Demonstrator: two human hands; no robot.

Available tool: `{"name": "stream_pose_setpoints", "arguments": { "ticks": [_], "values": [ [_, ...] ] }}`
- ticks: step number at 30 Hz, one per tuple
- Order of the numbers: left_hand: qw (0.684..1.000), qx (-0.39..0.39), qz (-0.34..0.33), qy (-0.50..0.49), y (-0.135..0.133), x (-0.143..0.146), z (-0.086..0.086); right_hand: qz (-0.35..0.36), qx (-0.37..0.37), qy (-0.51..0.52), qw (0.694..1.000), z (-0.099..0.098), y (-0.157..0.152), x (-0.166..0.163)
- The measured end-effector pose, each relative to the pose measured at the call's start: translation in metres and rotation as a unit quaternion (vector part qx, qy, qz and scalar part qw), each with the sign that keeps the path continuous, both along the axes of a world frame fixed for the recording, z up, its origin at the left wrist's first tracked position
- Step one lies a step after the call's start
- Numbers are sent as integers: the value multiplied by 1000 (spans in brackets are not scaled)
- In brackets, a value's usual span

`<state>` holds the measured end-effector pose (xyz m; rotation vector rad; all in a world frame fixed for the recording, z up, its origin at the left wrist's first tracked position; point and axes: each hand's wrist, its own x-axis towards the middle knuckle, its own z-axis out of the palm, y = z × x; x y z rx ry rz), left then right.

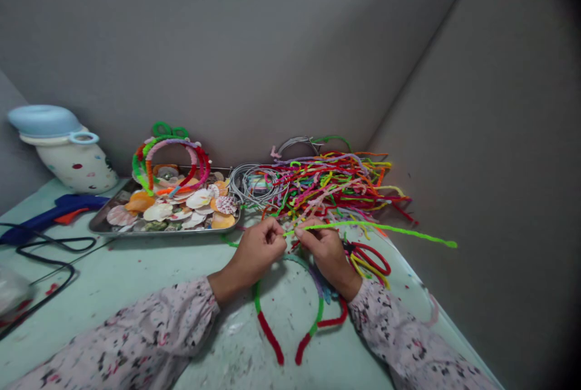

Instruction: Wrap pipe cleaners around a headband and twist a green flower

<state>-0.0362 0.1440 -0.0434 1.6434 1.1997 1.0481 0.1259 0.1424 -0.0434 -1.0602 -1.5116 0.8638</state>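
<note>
My left hand [258,251] and my right hand [323,249] are both closed in pinches, close together over a headband [272,332] wrapped in red and green pipe cleaner that lies on the pale green table [136,281]. My right hand pinches a bright green pipe cleaner [385,229] that sticks out to the right. My left hand grips the top of the headband where the green pipe cleaner meets it. Its fingertips are partly hidden.
A big heap of coloured pipe cleaners [331,187] lies just behind my hands. A metal tray [113,226] of seashells holds finished wrapped headbands [170,154]. A blue glue gun [54,211] with black cord and a white pot [68,151] stand at left. Grey walls close in behind and right.
</note>
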Motion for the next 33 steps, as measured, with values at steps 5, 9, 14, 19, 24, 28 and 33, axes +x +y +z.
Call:
{"name": "stream_pose_setpoints", "arguments": {
  "ticks": [5, 9, 14, 19, 24, 28, 33],
  "values": [
    [983, 139, 37, 110, -5, -1, -1, 16, -27, 17, 999, 4, -3, -1],
    [966, 206, 44, 151, -7, -2, 0, 20, -30, 23, 999, 6, -4, -1],
    [957, 237, 54, 160, -8, -1, 1, 32, -44, 35, 998, 7, -4, -2],
    [978, 169, 38, 119, -7, -1, -1, 23, -26, 33, 999, 3, -2, 1],
    [999, 27, -24, 5, -7, -3, -1, 23, -26, 21, 999, -1, 0, 3],
    [999, 5, -41, -12, -7, -2, -3, 29, -29, 27, 999, -3, 1, 2],
    [999, 22, -33, 10, -6, 0, -2, 19, -29, 28, 999, -3, 2, 2]
  ]
}}
